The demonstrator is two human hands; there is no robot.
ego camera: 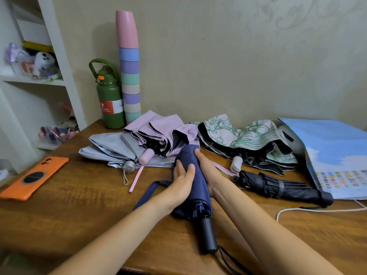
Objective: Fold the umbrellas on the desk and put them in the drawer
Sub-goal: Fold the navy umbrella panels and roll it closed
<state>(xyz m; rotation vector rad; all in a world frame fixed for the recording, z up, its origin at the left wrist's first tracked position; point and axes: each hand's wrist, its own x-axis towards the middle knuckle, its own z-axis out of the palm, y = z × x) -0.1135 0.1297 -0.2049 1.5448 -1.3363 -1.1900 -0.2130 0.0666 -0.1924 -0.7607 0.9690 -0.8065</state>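
Navy umbrella [195,181] on the wooden desk [79,207], black handle toward 6 o'clock. Left hand [181,180] and right hand [208,169] pressing its canopy from both sides. At 12 o'clock, unfolded pink umbrella [158,133]; at 3 o'clock, folded black umbrella [282,186].

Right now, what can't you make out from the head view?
- Drawer: not in frame.
- Right hand: its fingers pass behind the navy umbrella, so the grip is unclear.
- Navy umbrella's wrist strap: cut off by the bottom edge.
- Green bottle label: too small to read.
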